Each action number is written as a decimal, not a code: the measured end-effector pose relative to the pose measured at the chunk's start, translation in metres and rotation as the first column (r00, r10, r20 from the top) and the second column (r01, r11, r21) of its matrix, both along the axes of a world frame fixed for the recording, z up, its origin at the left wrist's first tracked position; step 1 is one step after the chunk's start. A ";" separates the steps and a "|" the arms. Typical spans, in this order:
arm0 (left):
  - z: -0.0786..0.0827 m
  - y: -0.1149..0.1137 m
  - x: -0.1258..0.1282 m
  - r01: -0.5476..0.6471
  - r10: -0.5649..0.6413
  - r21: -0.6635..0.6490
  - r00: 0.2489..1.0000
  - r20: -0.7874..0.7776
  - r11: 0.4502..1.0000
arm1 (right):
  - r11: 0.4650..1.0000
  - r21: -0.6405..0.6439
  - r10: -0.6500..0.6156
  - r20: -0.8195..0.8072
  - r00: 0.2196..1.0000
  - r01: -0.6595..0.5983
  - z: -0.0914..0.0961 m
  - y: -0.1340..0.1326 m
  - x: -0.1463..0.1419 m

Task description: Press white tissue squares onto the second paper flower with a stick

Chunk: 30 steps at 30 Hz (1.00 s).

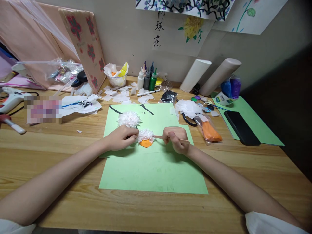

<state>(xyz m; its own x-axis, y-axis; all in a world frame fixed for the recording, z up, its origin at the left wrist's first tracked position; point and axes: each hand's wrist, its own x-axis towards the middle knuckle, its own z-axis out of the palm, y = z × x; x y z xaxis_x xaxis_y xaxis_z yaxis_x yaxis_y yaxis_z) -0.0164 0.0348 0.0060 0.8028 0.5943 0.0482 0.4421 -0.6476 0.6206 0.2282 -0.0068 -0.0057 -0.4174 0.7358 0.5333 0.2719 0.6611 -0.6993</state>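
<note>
My right hand (176, 138) is closed round a thin wooden stick (184, 141), whose far end touches a small white paper tuft (145, 134). Orange clay (146, 143) shows along the lower edge of that tuft. From the other side, the curled fingers of my left hand (123, 138) rest against the tuft; whatever they pinch is hidden. Above this hand sits a larger fluffy white paper pompom (129, 119). Both tufts lie on a light green sheet (156, 169) marked with dark strokes at its top.
White paper scraps (122, 97) lie behind the sheet, near paint bottles (147, 79) and a plastic cup (117, 76). On the right are orange clay in a bag (211, 131), a white paper pile (188, 108) and a black phone (241, 128). A glue gun (13, 97) lies left.
</note>
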 end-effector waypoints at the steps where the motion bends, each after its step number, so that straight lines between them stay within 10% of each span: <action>1: 0.000 0.000 0.000 0.002 -0.002 -0.001 1.000 0.000 1.000 | 1.000 -0.009 -0.009 0.012 1.000 0.009 0.000 0.000 0.000; 9: 0.001 -0.001 0.000 0.004 -0.004 -0.002 1.000 -0.009 1.000 | 0.966 -0.234 -0.123 -0.022 0.992 0.115 -0.003 -0.002 -0.008; 17: 0.001 0.000 0.002 0.006 -0.006 -0.002 1.000 -0.002 1.000 | 0.759 -0.644 -0.326 -0.256 0.910 0.091 -0.004 0.012 -0.015; 30: 0.003 -0.001 0.002 0.008 -0.008 -0.017 1.000 0.001 1.000 | 0.752 -0.658 -0.355 -0.351 0.867 0.041 -0.009 0.017 -0.008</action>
